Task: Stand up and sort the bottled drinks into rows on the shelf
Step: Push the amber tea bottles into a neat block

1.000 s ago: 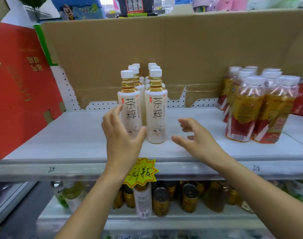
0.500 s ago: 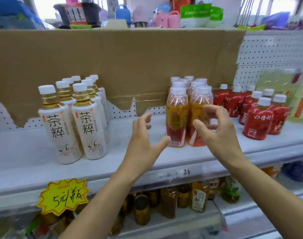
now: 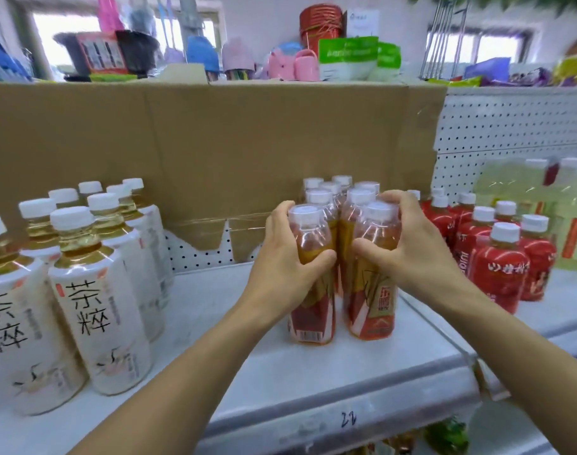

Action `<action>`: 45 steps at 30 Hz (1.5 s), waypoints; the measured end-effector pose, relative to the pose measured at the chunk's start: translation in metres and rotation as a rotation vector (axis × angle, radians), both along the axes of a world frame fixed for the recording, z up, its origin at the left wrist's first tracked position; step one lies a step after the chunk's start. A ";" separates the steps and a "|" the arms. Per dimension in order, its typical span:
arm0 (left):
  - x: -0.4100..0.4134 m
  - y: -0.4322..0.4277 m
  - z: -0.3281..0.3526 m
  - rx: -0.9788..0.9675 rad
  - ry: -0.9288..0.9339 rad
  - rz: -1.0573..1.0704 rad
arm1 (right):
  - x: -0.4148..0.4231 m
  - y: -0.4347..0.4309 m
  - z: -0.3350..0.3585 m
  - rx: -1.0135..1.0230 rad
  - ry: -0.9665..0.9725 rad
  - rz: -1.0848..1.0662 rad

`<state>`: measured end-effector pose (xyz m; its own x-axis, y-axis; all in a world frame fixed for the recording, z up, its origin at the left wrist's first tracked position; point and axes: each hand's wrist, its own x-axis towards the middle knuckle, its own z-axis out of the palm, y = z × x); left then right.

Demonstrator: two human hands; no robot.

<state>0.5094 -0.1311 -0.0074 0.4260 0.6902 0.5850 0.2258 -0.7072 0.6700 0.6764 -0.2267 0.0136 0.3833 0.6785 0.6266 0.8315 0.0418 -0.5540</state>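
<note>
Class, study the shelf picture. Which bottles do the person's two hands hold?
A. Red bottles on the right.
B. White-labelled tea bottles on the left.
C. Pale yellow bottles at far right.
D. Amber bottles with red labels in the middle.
D: the left hand grips the front-left amber bottle and the right hand grips the front-right amber bottle.
</note>
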 end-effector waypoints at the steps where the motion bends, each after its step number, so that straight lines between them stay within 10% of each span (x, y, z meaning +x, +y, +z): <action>1: -0.005 0.005 0.001 0.004 0.006 0.018 | 0.004 0.000 0.000 0.003 -0.003 -0.013; 19: 0.016 0.145 0.049 -0.287 0.222 0.170 | 0.104 0.022 0.024 -0.271 -0.109 -0.069; 33: 0.063 0.151 0.036 0.075 0.173 0.551 | 0.122 0.026 0.038 -0.341 -0.185 0.037; 45: 0.058 0.155 0.062 0.012 0.474 0.545 | 0.086 0.050 0.098 -0.317 -0.427 0.251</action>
